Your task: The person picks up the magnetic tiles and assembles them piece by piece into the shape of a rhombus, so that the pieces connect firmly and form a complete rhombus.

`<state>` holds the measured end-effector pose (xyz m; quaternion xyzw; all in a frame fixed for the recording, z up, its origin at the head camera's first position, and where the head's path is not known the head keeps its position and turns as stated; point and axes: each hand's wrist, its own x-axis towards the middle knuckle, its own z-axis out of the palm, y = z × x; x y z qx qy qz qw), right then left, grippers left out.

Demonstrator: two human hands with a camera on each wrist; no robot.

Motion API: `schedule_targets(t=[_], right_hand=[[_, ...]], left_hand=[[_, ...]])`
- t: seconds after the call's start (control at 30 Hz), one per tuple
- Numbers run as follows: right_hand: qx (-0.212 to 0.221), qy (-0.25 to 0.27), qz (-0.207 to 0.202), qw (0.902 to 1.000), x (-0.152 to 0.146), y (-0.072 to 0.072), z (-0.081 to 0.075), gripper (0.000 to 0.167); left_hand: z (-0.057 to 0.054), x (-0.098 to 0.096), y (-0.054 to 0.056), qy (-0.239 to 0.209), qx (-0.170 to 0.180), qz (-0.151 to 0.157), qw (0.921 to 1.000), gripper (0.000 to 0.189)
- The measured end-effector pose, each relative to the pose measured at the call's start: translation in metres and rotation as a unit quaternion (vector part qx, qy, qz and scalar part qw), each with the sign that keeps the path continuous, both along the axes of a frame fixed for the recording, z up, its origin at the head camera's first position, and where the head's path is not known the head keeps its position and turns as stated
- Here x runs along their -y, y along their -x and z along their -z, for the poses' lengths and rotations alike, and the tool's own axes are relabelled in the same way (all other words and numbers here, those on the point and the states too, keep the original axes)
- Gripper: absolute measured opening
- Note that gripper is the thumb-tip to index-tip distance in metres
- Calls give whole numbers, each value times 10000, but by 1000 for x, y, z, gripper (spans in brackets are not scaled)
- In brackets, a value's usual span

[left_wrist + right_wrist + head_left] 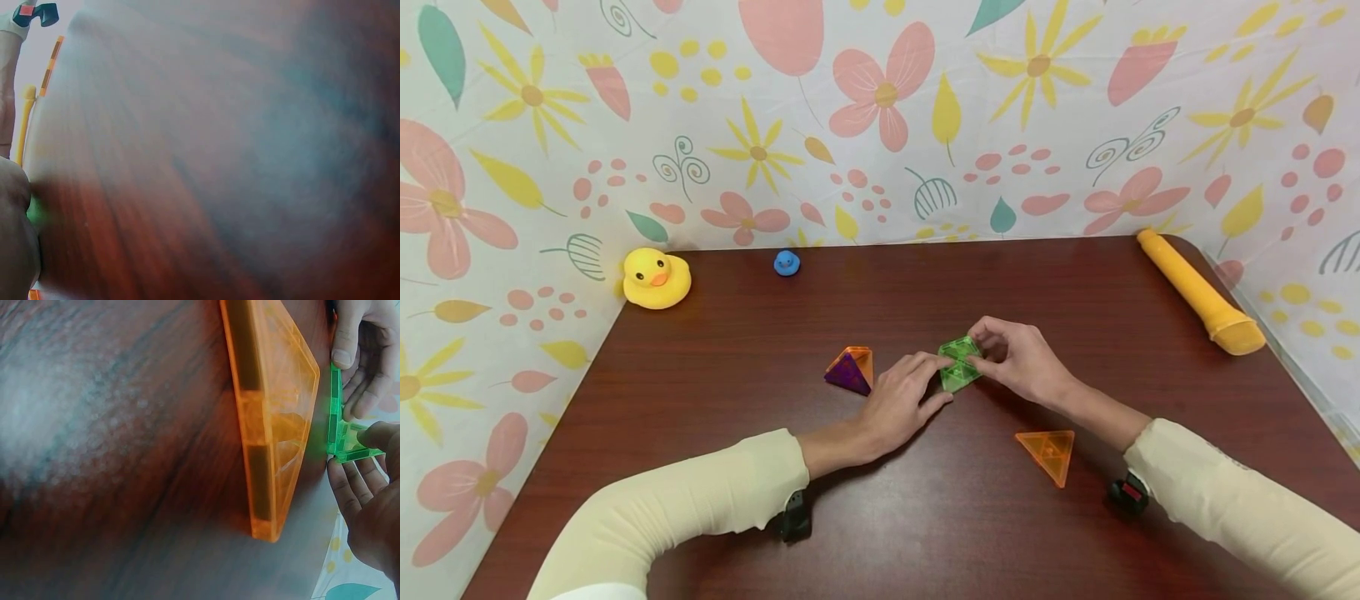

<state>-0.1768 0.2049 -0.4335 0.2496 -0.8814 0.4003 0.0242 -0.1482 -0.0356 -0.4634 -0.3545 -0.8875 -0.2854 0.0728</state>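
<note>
Green translucent magnetic tiles point(958, 377) are between the hands. In the right wrist view, one green tile point(334, 406) lies low along the table and another stands up at an angle, meeting at an edge. My right hand point(1021, 360) pinches the raised tile between thumb and fingers. From the other side, my left hand point(898, 408) touches the green tiles with extended fingers, its thumb by their near corner. Left of them sits an orange and purple tile pyramid point(852, 369), close to the left hand. The left wrist view shows mostly blurred tabletop.
An orange triangular tile point(1051, 454) lies flat below the right wrist. A yellow duck point(657, 279) and a small blue duck point(786, 263) stand along the back edge. A yellow stick-like toy point(1198, 292) lies at the right. Patterned cloth surrounds the brown table point(737, 333).
</note>
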Motion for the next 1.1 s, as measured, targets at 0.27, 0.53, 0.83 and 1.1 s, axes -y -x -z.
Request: schedule_targets(t=[0.27,0.53,0.83,1.1], right_hand=[[38,27,-29,10000,0,-1,-1,25],[73,82,-64,9999,0,-1,-1,28],[-34,70,-75,9999,-2,-2,-3,33],[-34,86,-150,9998,-4,-4,-8,38]], left_hand=[[0,0,0,-31,7,13,10000,46],[-1,-1,-1,-8,21,3,10000,46],[-1,-1,-1,17,-21,-21,10000,47],[0,0,0,9,-2,-15,10000,46]])
